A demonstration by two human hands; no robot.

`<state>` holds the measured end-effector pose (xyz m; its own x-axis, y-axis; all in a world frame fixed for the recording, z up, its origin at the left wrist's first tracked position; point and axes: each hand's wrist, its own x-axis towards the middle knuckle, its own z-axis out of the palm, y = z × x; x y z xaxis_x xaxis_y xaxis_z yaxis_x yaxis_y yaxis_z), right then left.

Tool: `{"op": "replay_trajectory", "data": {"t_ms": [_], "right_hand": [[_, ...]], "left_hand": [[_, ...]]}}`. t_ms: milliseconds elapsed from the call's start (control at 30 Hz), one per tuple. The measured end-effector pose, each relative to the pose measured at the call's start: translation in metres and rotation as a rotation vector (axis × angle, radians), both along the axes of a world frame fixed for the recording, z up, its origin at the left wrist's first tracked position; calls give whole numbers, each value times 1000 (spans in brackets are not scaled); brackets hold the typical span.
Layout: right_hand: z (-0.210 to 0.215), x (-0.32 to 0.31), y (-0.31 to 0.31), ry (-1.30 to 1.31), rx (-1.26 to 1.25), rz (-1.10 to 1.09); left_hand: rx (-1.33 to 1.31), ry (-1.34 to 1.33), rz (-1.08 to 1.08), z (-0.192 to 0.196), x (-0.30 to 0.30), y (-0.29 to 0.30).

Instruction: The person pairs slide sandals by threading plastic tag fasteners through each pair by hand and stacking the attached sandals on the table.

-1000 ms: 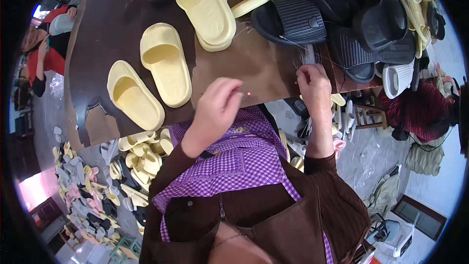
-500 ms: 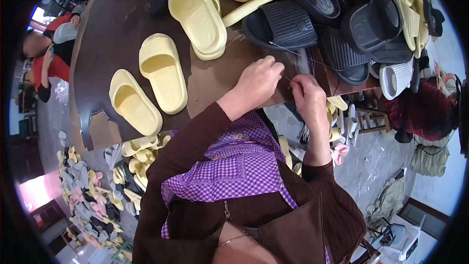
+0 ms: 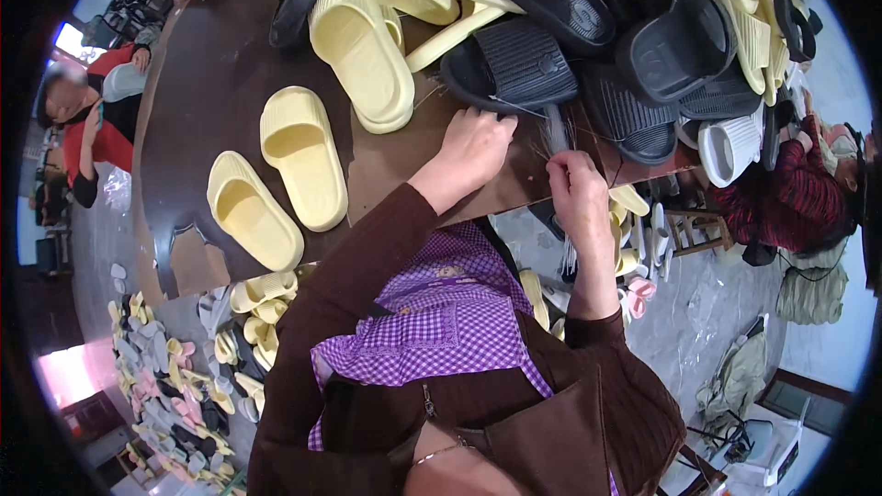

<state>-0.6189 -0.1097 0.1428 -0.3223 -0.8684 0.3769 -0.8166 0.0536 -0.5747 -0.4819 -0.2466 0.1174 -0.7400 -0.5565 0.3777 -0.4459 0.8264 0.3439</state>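
Left hand (image 3: 475, 147) and right hand (image 3: 581, 191) just below a black ribbed slipper (image 3: 528, 60), near edge of the table

Brown table (image 3: 216, 83), slippers crowding its far side. Black ribbed slipper lies at the front of the pile, its strap up, toward the table's right half. A thin pale thread (image 3: 514, 105) runs along its near edge.

Left hand: back uppermost, fingers curled under, knuckles right at the slipper's near edge. Fingertips hidden; cannot tell if it grips anything, or whether it touches the slipper.

Right hand: over the table's near edge, thumb and fingertips drawn together in a pinch. Just beyond it, a bundle of whitish strands (image 3: 555, 129) lies on the table. Cannot tell if a strand sits between the fingers.

Left of the hands: 2 pale yellow slippers side by side, the nearer (image 3: 266, 225) tilted away from its neighbour (image 3: 308, 170). A 3rd yellow slipper (image 3: 367, 55) lies farther back against the pile. Right: an upturned black slipper (image 3: 680, 46), plus 1 white slipper (image 3: 730, 149) at the table's edge.

Wearer: brown sleeves (image 3: 363, 243), purple checked apron (image 3: 469, 321). Floor, lower left: heap of yellow, grey and pink slippers (image 3: 179, 395). 2 other people: a red sleeve (image 3: 108, 154) far left, a dark red striped top (image 3: 795, 197) far right.
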Motion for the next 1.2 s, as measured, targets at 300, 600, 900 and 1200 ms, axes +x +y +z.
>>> {"op": "replay_trajectory", "data": {"t_ms": [300,600,900,1200], "right_hand": [[8,2,-4,106,-64,-117],[105,-20,31,-194,-1125,-51],[14,22,0,-154,-187,203],[-16,7,-12,190,4,199]], "left_hand": [[36,57,-14,-5,1,-4],[97,34,-34,-4,2,-8],[129,59,-107,4,13,-9],[286,194,-179,-4,28,9]]}}
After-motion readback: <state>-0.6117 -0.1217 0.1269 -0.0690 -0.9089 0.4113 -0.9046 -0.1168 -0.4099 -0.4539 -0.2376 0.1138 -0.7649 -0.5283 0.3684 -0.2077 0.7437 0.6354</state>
